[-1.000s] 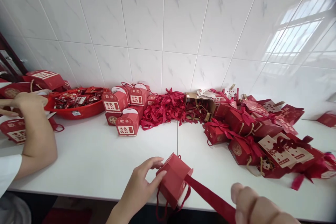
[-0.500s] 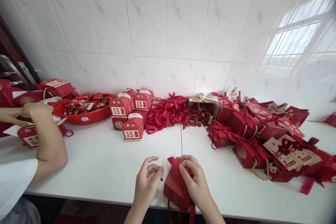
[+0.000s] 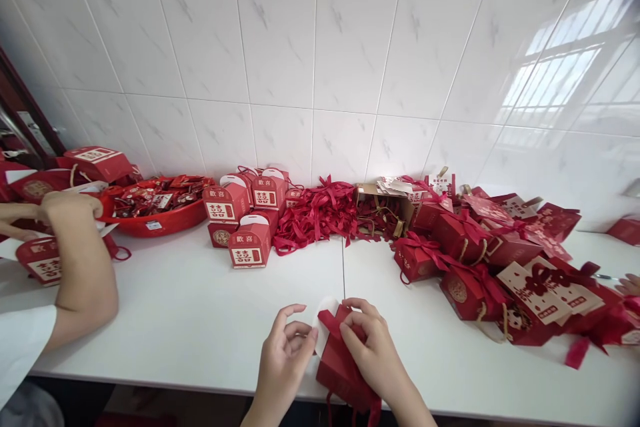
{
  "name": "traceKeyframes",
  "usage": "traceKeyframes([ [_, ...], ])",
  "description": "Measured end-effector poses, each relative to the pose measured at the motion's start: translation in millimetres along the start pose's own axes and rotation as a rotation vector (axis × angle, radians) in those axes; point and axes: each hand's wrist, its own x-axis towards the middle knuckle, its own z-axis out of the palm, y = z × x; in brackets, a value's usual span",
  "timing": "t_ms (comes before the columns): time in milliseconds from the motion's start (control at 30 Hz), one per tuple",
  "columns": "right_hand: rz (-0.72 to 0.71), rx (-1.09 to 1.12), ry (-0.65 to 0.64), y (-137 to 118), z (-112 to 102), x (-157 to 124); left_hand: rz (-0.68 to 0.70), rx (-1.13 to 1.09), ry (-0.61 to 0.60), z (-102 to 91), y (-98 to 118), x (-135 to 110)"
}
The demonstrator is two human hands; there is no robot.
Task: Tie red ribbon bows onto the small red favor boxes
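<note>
Hands meet at the near edge of the white table (image 3: 200, 307), right in front of you, over a small red box (image 3: 336, 363). Your right hand (image 3: 375, 350) lies over the box's right side, fingers bent and closed on the folded flaps at its top, with thumb and forefinger pinching there. Your left hand (image 3: 286, 355) sits just beside the box on its left. It is half curled, with the forefinger arched up and the other fingertips at the white flap (image 3: 320, 323) that stands up from the box's top. Whether it truly grips that flap you cannot tell from this view. The box tilts toward you and hangs partly over the table edge, and its red ribbon (image 3: 374, 410) trails down below the edge.

Off to your left, another person's arm (image 3: 83, 267) reaches across the table, the hand near a red basin (image 3: 155, 221) filled with small packets. Upright printed boxes (image 3: 245, 248) stand next to the basin. Beyond them a pile of loose ribbons (image 3: 317, 210) lies against the tiled wall (image 3: 320, 47), then an open cardboard carton (image 3: 373, 195), and at your right a heap of tied boxes (image 3: 465, 260).
</note>
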Motion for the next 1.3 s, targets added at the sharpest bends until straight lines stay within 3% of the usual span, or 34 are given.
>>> traceKeyframes([
  [200,-0.02,0.02,-0.035,-0.8,-3.1,2.4,0.097,0.083,-0.125,-4.8,-8.6,1.8],
  [367,-0.033,-0.023,-0.061,-4.4,-3.8,5.5,-0.014,0.014,-0.165,2.4,-0.9,17.7],
  [533,-0.05,0.018,-0.006,-3.1,-3.6,4.6,0.037,0.104,-0.252,2.7,-2.9,32.8],
  [600,-0.045,0.084,0.097,1.5,-7.6,0.5,0.095,0.295,-0.191,-10.7,-10.2,37.6],
  [700,-0.011,0.164,0.255,14.7,-19.2,-11.7,0.173,0.817,0.053,-45.6,-22.8,46.2],
  [767,0.017,0.174,0.327,27.2,-27.4,-22.8,0.091,1.108,0.201,-68.5,-29.1,52.6],
  [833,0.055,0.175,0.362,40.4,-32.4,-34.5,0.065,1.177,0.319,-80.4,-32.2,57.6],
  [900,0.098,0.195,0.349,51.6,-32.4,-44.3,0.155,0.993,0.316,-76.2,-31.7,59.0],
  [967,0.143,0.244,0.3,58.2,-28.2,-50.1,0.223,0.655,0.164,-57.3,-29.1,55.5],
  [1067,0.191,0.376,0.198,58.6,-20.2,-49.5,0.093,0.244,-0.085,-17.5,-25.7,42.8],
  [1167,0.205,0.484,0.109,52.9,-17.3,-40.7,-0.027,0.089,-0.177,12.1,-25.3,29.2],
  [1300,0.232,0.472,0.091,50.4,-17.9,-27.0,-0.05,0.082,-0.196,20.9,-24.3,21.2],
])
